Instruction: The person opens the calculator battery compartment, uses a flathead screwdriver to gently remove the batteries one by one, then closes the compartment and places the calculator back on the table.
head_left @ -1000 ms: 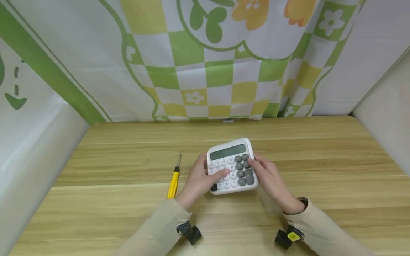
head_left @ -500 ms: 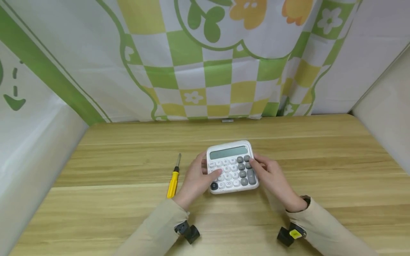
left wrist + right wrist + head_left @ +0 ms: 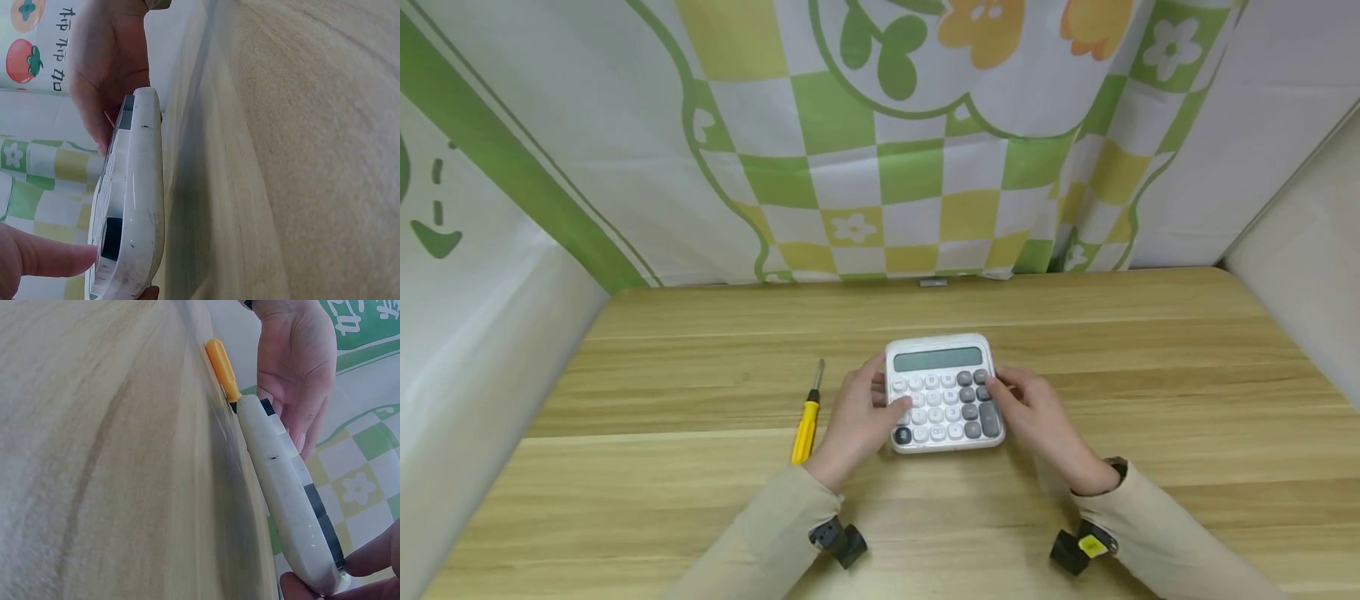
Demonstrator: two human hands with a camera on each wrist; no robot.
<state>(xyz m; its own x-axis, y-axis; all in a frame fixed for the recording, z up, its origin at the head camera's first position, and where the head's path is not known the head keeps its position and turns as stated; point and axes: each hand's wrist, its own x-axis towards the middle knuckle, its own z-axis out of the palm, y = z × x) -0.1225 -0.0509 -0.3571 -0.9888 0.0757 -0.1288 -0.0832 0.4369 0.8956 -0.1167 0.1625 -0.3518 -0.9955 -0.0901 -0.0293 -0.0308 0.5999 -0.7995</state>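
Note:
A white square calculator (image 3: 942,408) is held between both hands, its grey display (image 3: 937,360) at the far side and its keys facing up. My left hand (image 3: 859,425) grips the left edge, the thumb lying over the leftmost keys and the other fingers at the side or beneath. The right edge is pinched by my right hand (image 3: 1041,421), with its thumb near the upper grey keys. In the left wrist view the scuffed white side of the calculator (image 3: 145,187) stands a little above the table, over a shadow. The fingers underneath are mostly hidden.
Left of the left hand lies a screwdriver (image 3: 806,429) with a yellow handle, its shaft pointing away. A wooden table (image 3: 662,375) carries everything. Behind it hangs a green, yellow and white checked curtain (image 3: 917,175).
The calculator has turned slightly clockwise and levelled, so its far edge lies straighter. My left thumb has slid left across the keys, and my right hand has shifted slightly right. The screwdriver stays put.

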